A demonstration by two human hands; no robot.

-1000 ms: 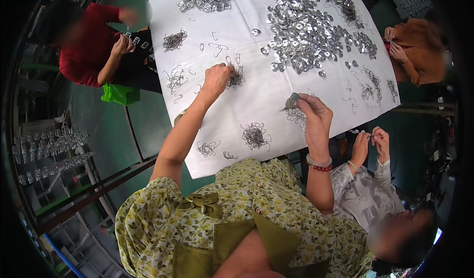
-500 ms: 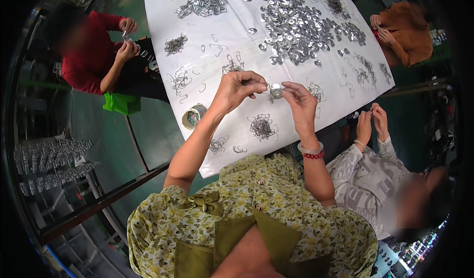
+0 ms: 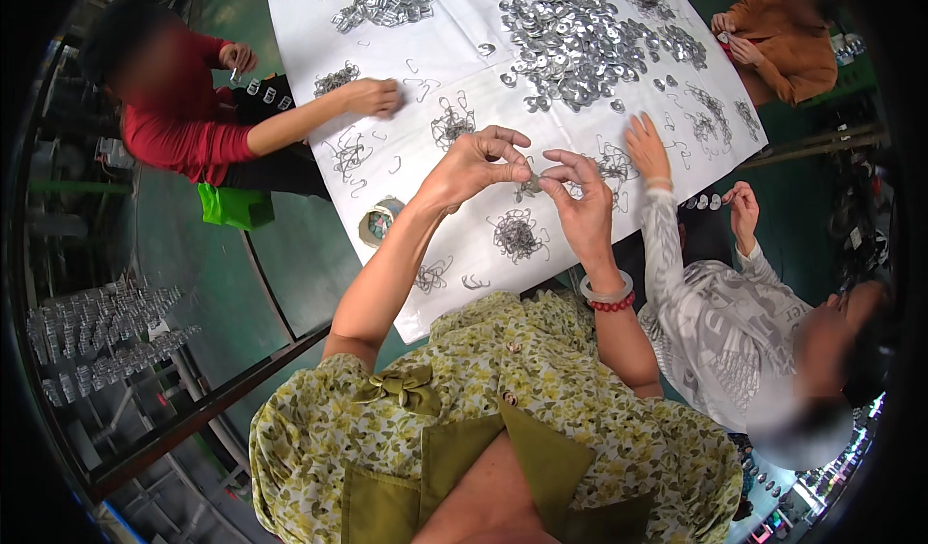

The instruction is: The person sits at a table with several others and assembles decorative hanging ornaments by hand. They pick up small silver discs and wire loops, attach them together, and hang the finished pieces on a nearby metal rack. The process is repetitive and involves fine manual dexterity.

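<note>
White table [image 3: 454,70]; left hand [image 3: 471,165], right hand [image 3: 580,199] pinch metal piece [image 3: 534,179].

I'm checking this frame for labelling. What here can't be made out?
Head view:
- Small metal part between left hand and right hand: fingers hide it, shape unclear.
- Wire clips: too small to tell form.
- Metal pile: top cut off by the edge.

Metal pile [image 3: 580,36] behind hands, wire clump [image 3: 517,235] below.
</note>
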